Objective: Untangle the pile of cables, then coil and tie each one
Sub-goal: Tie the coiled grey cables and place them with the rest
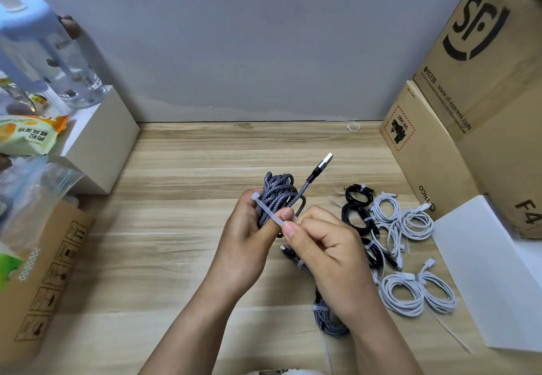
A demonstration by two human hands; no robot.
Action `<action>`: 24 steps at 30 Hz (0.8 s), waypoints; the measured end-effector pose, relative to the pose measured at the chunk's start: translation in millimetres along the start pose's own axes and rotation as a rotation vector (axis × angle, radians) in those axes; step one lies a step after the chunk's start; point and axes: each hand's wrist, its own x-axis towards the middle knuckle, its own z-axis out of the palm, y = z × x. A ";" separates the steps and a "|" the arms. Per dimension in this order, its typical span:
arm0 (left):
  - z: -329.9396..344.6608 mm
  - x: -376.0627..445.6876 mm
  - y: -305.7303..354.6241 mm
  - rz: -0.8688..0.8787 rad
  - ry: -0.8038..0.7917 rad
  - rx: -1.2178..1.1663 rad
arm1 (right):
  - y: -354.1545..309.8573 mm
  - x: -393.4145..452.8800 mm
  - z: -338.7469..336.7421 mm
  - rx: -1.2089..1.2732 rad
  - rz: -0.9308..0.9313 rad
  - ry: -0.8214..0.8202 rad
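Observation:
My left hand (245, 238) grips a coiled grey braided cable (277, 195) above the wooden table (181, 175); its USB plug (324, 162) sticks up to the right. A white zip tie (271, 211) lies across the coil. My right hand (325, 245) pinches the tie's near end between thumb and forefinger. On the table to the right lie tied coils: black ones (356, 213) and several white ones (410, 289). Another tied grey braided coil (325, 316) lies under my right wrist.
Cardboard boxes (475, 87) stand at the right, with a white sheet (487, 272) in front. On the left are a white box (102, 140), a clear bottle (44, 52), snack bags (26, 137) and a brown carton (44, 280). Loose zip ties (448, 330) lie near the white coils.

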 end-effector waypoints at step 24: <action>0.4 -1.5 5.6 -0.049 -0.009 -0.027 | 2.0 -0.9 -0.5 0.144 0.026 -0.039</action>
